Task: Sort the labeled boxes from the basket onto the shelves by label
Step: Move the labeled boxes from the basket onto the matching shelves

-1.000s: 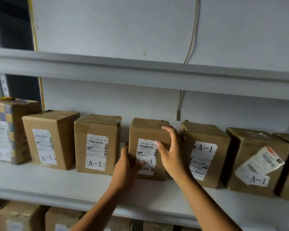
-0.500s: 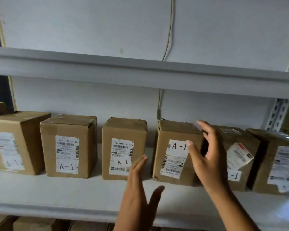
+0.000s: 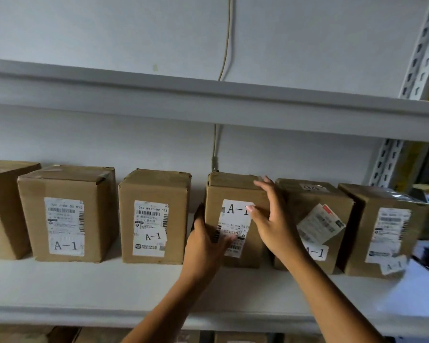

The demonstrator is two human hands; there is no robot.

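Note:
A row of brown cardboard boxes labeled A-1 stands on the white middle shelf [image 3: 109, 288]. Both my hands are on one A-1 box [image 3: 233, 186] right of the row's middle, whose label has A-1 at its top. My left hand [image 3: 203, 241] grips the box's left front edge, thumb on the label and fingers round the left side. My right hand [image 3: 273, 224] lies against its right front edge, fingers fairly straight and reaching to the top right corner, thumb on the label. The basket is out of view.
Neighbouring A-1 boxes stand close at the left [image 3: 154, 214] and at the right [image 3: 315, 219], with others further out [image 3: 67, 214] [image 3: 382, 231]. An upper shelf [image 3: 208, 100] hangs above. A perforated upright [image 3: 391, 162] is at the right. More boxes [image 3: 15, 334] sit below.
My hands let go of the box with the low A-1 tag and shifted right to the neighbouring box. The view has panned right too.

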